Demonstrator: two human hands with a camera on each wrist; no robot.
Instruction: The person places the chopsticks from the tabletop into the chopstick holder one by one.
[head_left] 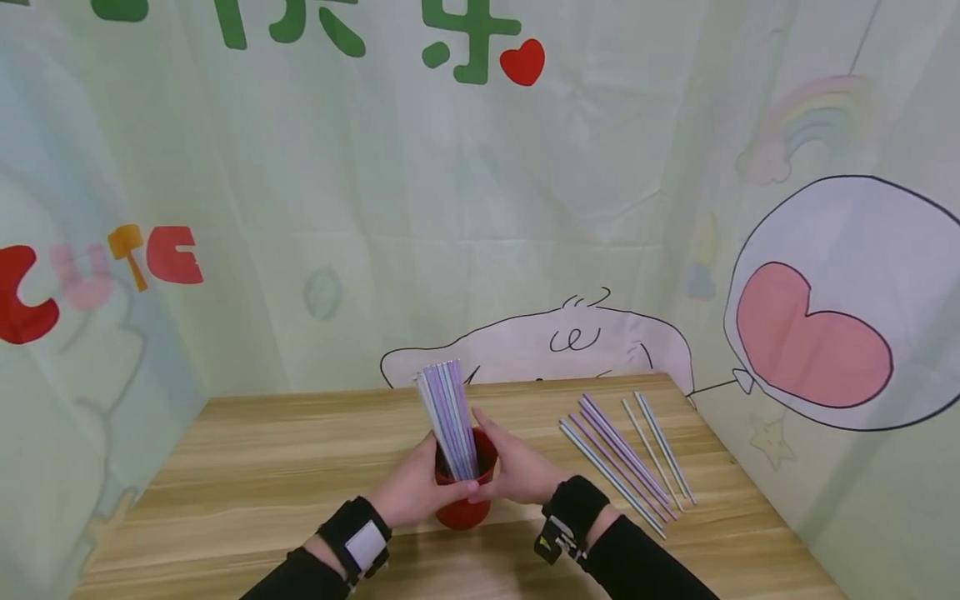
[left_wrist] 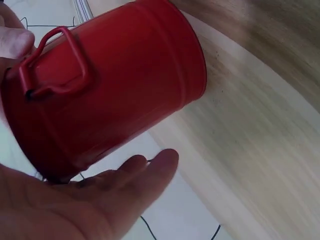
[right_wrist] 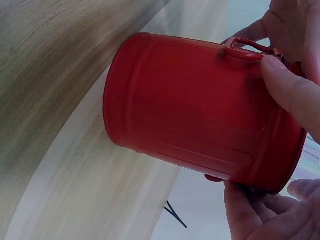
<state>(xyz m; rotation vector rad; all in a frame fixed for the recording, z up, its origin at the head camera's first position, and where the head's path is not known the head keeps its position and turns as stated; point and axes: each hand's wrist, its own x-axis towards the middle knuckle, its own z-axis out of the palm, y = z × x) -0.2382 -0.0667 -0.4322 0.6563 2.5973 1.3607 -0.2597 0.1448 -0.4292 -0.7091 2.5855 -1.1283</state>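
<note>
A small red metal bucket (head_left: 463,515) with loop handles holds an upright bundle of purple and silvery-blue straws (head_left: 450,408). My left hand (head_left: 408,487) grips it from the left and my right hand (head_left: 521,471) from the right, near the rim. Both thumbs meet on the near side. In the left wrist view, my left hand (left_wrist: 75,205) lies along the bucket's upper part (left_wrist: 130,65). The right wrist view has my right hand (right_wrist: 270,217) at the rim, below the bucket (right_wrist: 200,105). Whether its base touches the table cannot be told.
Several loose straws (head_left: 626,454), purple, silvery-blue and pale, lie slanting on the wooden table (head_left: 300,450) to the right of the bucket. A printed cloth (head_left: 375,208) hangs behind and along both sides of the table.
</note>
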